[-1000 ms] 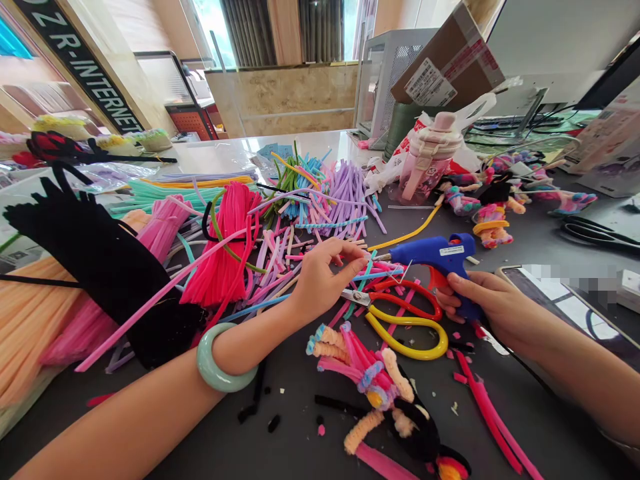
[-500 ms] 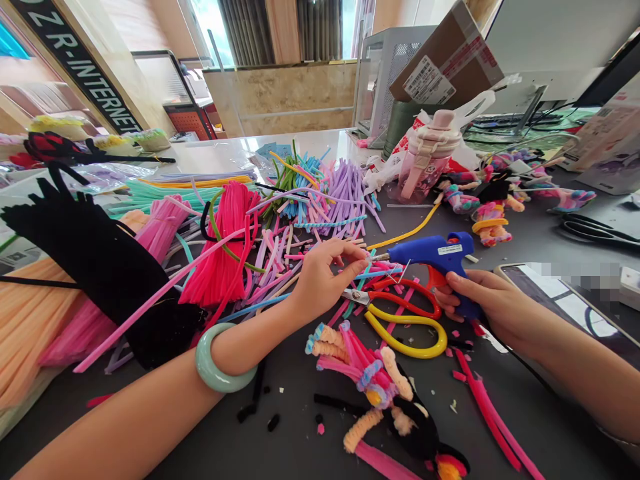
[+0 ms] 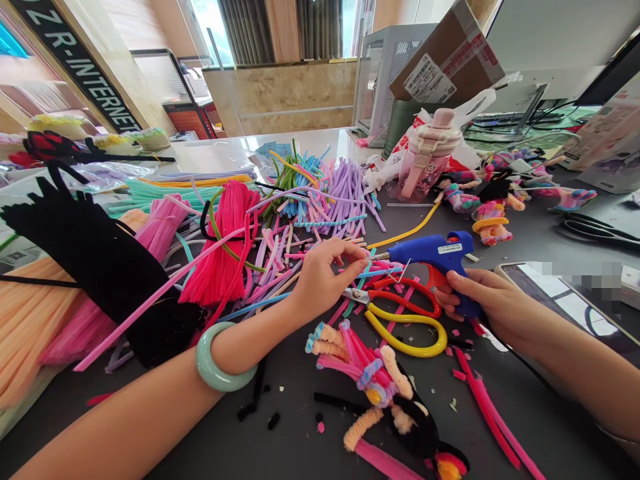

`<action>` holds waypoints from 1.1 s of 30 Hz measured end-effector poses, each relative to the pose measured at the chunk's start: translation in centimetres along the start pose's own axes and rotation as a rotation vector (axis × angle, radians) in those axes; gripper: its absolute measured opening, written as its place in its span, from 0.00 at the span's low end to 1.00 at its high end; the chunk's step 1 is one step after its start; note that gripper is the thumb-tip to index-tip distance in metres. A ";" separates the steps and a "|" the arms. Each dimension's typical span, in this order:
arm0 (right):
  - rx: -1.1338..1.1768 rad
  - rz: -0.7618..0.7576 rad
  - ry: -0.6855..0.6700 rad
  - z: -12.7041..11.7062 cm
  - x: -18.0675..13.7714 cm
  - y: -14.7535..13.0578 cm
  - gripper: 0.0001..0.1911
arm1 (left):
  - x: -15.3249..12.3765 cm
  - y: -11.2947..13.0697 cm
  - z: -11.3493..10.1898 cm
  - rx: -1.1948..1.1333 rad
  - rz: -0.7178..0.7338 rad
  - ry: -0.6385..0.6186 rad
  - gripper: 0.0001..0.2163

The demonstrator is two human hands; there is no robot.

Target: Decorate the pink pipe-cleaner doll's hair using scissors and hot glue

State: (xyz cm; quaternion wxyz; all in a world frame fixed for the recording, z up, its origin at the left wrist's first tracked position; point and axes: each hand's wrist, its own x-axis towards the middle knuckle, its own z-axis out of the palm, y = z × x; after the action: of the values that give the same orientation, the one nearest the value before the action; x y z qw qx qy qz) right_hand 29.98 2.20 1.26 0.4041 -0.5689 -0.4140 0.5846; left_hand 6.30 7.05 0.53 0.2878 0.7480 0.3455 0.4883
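My right hand (image 3: 465, 293) is wrapped round the handle of a blue hot glue gun (image 3: 425, 251) with an orange trigger. Its metal nozzle points left and meets the fingertips of my left hand (image 3: 330, 273). Those left fingers are pinched together; whatever sits between them is too small to name. Below the glue gun lie scissors (image 3: 407, 332) with one red and one yellow handle loop. A pipe-cleaner doll (image 3: 380, 393) in pink, peach and black rests on the dark table in front of my hands.
Bundles of pipe cleaners, black (image 3: 100, 260), red-pink (image 3: 225, 247) and purple (image 3: 345, 193), cover the left and middle. A pink bottle (image 3: 430, 160) stands behind the glue gun. More pipe-cleaner dolls (image 3: 493, 193) and a phone (image 3: 565, 300) lie to the right.
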 end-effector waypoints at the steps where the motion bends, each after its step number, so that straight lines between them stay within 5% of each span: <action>1: 0.001 0.002 0.001 0.0 0.0 0.0 0.25 | 0.0 0.0 0.0 0.000 -0.004 -0.001 0.02; 15: 0.080 -0.015 -0.043 0.2 -0.2 -0.4 0.24 | 0.0 0.2 0.0 0.089 -0.044 -0.020 0.03; 24: 0.144 -0.091 0.138 -0.6 -0.4 -1.6 0.25 | 0.6 0.2 0.1 0.169 -0.094 -0.039 0.03; 33: 0.185 -0.224 0.254 -2.8 -0.3 -2.5 0.26 | 3.7 0.4 1.6 0.320 -0.089 -0.193 0.05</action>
State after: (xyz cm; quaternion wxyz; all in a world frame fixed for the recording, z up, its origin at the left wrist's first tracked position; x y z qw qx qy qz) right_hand 32.83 2.82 3.64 0.5663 -0.5489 -0.3648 0.4950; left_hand 8.89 9.67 2.24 0.2181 0.8117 0.4221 0.3397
